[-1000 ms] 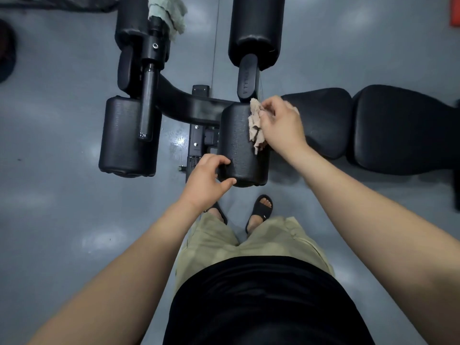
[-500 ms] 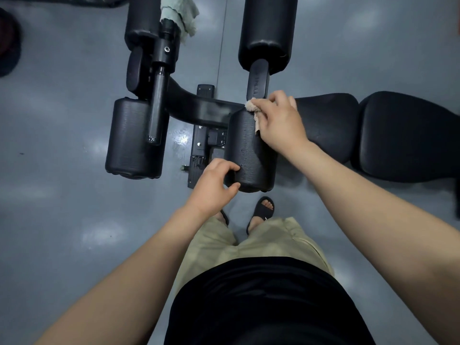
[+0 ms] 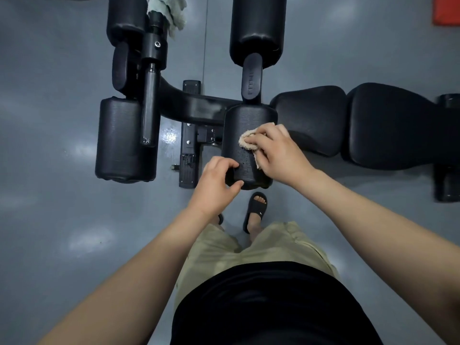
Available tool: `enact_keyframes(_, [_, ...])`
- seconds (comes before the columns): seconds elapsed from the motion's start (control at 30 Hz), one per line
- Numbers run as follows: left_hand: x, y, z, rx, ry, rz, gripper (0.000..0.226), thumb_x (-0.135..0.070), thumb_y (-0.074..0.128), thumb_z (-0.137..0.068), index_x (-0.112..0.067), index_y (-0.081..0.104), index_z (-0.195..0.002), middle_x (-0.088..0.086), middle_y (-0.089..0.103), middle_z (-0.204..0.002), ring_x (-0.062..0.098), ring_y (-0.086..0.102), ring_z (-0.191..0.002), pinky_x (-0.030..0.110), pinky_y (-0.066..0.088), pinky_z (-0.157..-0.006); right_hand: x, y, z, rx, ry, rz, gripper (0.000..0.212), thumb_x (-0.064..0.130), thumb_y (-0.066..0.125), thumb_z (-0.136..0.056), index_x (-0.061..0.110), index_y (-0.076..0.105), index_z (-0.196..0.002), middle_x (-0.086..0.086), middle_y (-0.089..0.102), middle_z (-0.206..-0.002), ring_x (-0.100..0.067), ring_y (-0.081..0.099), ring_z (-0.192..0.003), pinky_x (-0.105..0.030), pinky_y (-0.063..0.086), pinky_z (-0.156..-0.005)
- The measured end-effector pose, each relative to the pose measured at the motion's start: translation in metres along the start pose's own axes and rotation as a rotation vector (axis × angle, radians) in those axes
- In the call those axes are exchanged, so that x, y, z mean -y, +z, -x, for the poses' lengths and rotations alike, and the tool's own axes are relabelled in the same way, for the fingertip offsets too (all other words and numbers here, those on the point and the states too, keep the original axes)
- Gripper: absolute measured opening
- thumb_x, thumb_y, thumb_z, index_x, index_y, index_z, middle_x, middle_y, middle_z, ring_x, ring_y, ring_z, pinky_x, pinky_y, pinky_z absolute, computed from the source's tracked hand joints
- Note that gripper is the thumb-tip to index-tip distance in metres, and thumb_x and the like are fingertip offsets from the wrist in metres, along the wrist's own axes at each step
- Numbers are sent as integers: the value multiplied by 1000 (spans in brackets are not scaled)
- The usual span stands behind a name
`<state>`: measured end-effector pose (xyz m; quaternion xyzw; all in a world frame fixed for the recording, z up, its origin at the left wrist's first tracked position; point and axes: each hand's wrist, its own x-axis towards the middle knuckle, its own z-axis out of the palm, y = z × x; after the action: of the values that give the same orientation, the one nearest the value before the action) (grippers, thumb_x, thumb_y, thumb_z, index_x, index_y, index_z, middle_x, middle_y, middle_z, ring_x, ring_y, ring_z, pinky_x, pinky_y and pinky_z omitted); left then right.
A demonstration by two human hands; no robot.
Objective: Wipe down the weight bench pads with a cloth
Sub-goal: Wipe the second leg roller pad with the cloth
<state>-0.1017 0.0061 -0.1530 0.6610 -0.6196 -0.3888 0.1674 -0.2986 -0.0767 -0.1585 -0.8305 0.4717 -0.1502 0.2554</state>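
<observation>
Left hand (image 3: 214, 188) grips pad (image 3: 246, 120) (right (image 3: 278, 150): cloth (image 3: 245, 141)).

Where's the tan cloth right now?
Head view, centre: the tan cloth is bunched under the right hand, pressed on the near right roller pad, just left of the seat pad.

black pads (image 3: 249, 125) all over the bench, tan cloth (image 3: 246, 141), pale green towel (image 3: 171, 11), glossy grey floor (image 3: 49, 170), khaki shorts (image 3: 249, 247), black shirt (image 3: 268, 307), black slides (image 3: 256, 210), plus an orange-red thing (image 3: 446, 9) in the corner
</observation>
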Motion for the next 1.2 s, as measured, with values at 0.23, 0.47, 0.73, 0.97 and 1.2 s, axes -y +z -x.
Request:
enact_keyframes(0.23, [-9,11,2,-43,28,-40,43,-23,82,-82,-15,63,-120,-9,48,-115,17,52,-114,34,47,-103,-18,-6,-36,-139,160,4,32,17,54,-98,21,63,-129,-11,52,-116,-36,50,-96,-44,50,-81])
enact_keyframes(0.47, [-16,21,5,-94,29,-95,43,-19,83,-79,-12,65,-118,-3,51,-115,23,54,-114,32,45,-102,-25,0,-38,-183,158,-23,36,13,51,-94,18,68,-125,-11,58,-115,-37,50,-96,-43,49,-86])
enact_keyframes(0.73, [-12,9,5,-40,62,-69,42,-12,75,-82,-13,64,-123,-4,52,-117,20,56,-111,40,50,-99,-13,14,14,-127,2,-100,37,3,56,-88,12,70,-120,-10,60,-116,-34,51,-98,-47,49,-90])
enact_keyframes(0.97, [3,3,6,-80,-102,-27,43,-16,76,-85,-16,63,-125,-6,50,-117,17,57,-110,43,51,-101,-3,7,50,7,-96,-106,40,5,57,-85,14,68,-122,-7,56,-117,-29,51,-99,-43,51,-85])
enact_keyframes(1.2, [-6,9,7,-58,-82,-5,35,-14,75,-87,-15,65,-121,-7,48,-114,20,59,-105,33,52,-96,-22,0,-8,-176,100,-53,33,10,57,-93,21,69,-121,-10,55,-112,-32,52,-95,-39,51,-82])
